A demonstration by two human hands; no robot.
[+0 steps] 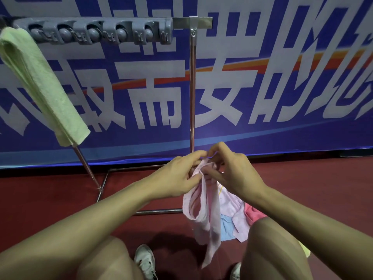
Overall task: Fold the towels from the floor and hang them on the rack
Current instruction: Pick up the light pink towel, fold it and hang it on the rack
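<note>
Centrally, in the head view, my left hand (177,176) and my right hand (232,172) meet in front of me, fingertips close together. Both hands pinch the top edge of a pale pink towel (203,211), thumb against curled fingers on each side. That towel hangs from my grip in loose folds; one loop opens toward me and a narrow tail trails down between my knees, its end just above the red floor (302,182).

Below and behind the held towel, a small pile of towels (236,217) lies on the floor beside my right knee: a light pink one on top, a blue one under it, a deeper pink one at the right edge.

Upper left, a folded green towel (42,85) hangs over the rack (192,93), draped along one slanted metal leg. A second chrome upright stands just beyond my hands, and thin base bars run across the floor. A grey plastic clip strip (101,32) sits along the top bar, to the right of the green towel.

Behind the rack stands a blue banner (282,128) with large white characters and an orange stripe. My white shoes (145,261) show at the bottom edge.
</note>
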